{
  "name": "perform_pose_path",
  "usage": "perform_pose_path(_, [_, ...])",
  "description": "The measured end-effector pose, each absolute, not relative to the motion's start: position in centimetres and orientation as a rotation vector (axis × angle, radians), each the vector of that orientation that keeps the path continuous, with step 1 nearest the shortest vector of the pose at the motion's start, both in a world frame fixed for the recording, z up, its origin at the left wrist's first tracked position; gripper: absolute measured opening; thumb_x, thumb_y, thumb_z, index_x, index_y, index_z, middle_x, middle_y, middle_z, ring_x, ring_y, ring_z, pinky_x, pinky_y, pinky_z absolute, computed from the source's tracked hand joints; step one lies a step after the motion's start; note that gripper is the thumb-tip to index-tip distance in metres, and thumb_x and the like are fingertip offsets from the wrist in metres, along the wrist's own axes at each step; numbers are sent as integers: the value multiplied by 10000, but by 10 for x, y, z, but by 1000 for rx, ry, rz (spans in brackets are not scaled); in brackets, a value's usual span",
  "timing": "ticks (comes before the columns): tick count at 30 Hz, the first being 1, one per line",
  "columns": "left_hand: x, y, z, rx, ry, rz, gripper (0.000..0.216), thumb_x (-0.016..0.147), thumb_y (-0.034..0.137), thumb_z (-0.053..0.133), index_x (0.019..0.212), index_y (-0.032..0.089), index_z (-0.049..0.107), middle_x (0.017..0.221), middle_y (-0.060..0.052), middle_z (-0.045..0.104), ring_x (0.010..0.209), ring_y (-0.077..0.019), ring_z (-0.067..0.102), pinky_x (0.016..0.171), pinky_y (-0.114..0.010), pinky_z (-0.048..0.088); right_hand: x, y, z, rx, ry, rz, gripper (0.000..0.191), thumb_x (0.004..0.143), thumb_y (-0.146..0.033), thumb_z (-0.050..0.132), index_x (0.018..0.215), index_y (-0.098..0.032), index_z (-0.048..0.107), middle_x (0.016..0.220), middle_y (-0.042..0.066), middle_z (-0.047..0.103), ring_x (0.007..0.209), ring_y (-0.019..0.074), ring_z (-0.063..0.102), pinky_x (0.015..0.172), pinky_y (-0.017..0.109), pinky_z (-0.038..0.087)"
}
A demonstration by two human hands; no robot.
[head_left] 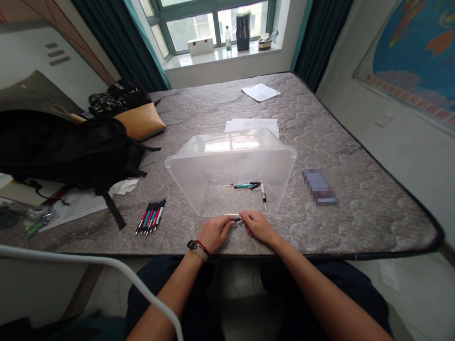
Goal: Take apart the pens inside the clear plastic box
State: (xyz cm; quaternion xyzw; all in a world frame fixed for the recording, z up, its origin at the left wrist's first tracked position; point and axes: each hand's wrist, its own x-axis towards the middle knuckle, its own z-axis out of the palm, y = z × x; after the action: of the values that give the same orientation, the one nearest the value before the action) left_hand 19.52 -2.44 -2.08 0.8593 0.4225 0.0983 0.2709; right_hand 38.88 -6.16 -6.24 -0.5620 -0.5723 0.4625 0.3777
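At the front of the mattress-like surface, my left hand (pixel 215 232) and my right hand (pixel 258 226) meet, both with closed fingers. Between their fingertips they pinch a dark pen part (pixel 237 219), mostly covered by the fingers. Just beyond them a clear plastic box (pixel 229 166) lies on its side, its opening towards me. Inside it are a teal pen piece (pixel 243 186), black pen pieces (pixel 255 185) and a white-and-black piece (pixel 263 195). Left of my hands, several assembled-looking pens (pixel 150 216) in black, red, teal and white lie side by side.
A blurred phone (pixel 320 187) lies to the right. Papers (pixel 252 124) are behind the box. On the left are a black backpack (pixel 62 149), a tan pouch (pixel 143 121) and more papers (pixel 77 209). A white curved tube (pixel 130 276) crosses the lower left.
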Motion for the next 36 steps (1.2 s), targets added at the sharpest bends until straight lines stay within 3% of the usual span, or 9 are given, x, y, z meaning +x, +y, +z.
perform_pose_path(3, [195, -24, -22, 2325, 1151, 260, 341, 989, 400, 365, 1093, 271, 662, 1038, -37, 716, 935, -185, 647, 811, -270, 451, 389, -62, -63, -1414, -1433, 1240, 363, 953, -480, 439, 728, -209, 526, 513, -51, 517, 487, 126, 506, 529, 234, 381])
perform_pose_path(6, [194, -25, -23, 2321, 1204, 247, 329, 959, 466, 425, 1127, 252, 610, 898, -26, 711, 815, -184, 653, 713, -264, 444, 389, -62, -64, -1367, -1378, 1332, 300, 935, -495, 472, 860, -214, 543, 559, -58, 550, 474, 123, 523, 484, 222, 380])
perform_pose_path(9, [194, -25, -24, 2310, 1240, 237, 346, 914, 507, 500, 1114, 233, 566, 789, 0, 675, 705, -171, 629, 639, -252, 419, 389, -62, -64, -1407, -1416, 1303, 413, 954, -524, 406, 732, -204, 541, 527, -41, 538, 467, 118, 511, 494, 226, 382])
perform_pose_path(11, [194, -25, -25, 2314, 1235, 240, 298, 919, 483, 499, 1074, 237, 565, 796, 2, 668, 713, -166, 624, 639, -247, 411, 390, -62, -64, -1425, -1454, 1267, 439, 957, -507, 409, 667, -200, 528, 508, -36, 528, 466, 113, 503, 509, 228, 387])
perform_pose_path(16, [195, -25, -25, 2334, 1205, 242, 261, 941, 466, 468, 1017, 246, 587, 802, -7, 670, 749, -170, 627, 668, -253, 409, 390, -62, -64, -1353, -1347, 1348, 253, 911, -454, 516, 866, -207, 548, 569, -58, 555, 472, 111, 527, 462, 205, 394])
perform_pose_path(23, [195, -26, -22, 2345, 1175, 224, 272, 970, 419, 416, 979, 252, 631, 844, -24, 693, 783, -172, 633, 680, -253, 399, 388, -61, -70, -1351, -1256, 1327, 271, 885, -467, 552, 844, -200, 557, 574, -42, 568, 475, 120, 559, 449, 210, 418])
perform_pose_path(31, [195, -22, -23, 2299, 1328, 242, 385, 1000, 408, 320, 855, 231, 630, 757, -35, 668, 720, -167, 622, 651, -249, 379, 393, -58, -67, -1344, -1251, 1323, 208, 825, -386, 627, 846, -184, 584, 638, -28, 575, 524, 113, 556, 484, 210, 436])
perform_pose_path(33, [195, -21, -23, 2254, 1334, 295, 369, 999, 391, 329, 871, 224, 632, 759, -34, 663, 717, -160, 620, 650, -245, 381, 393, -59, -64, -1331, -1298, 1344, 190, 809, -358, 644, 855, -178, 604, 690, -11, 604, 538, 109, 560, 495, 211, 445])
perform_pose_path(36, [194, -20, -24, 2172, 1351, 372, 317, 993, 379, 349, 968, 226, 626, 742, -21, 644, 686, -151, 607, 631, -240, 378, 393, -59, -59, -1302, -1110, 1141, 282, 793, -334, 658, 1025, -192, 583, 942, 42, 651, 647, 121, 608, 564, 230, 500])
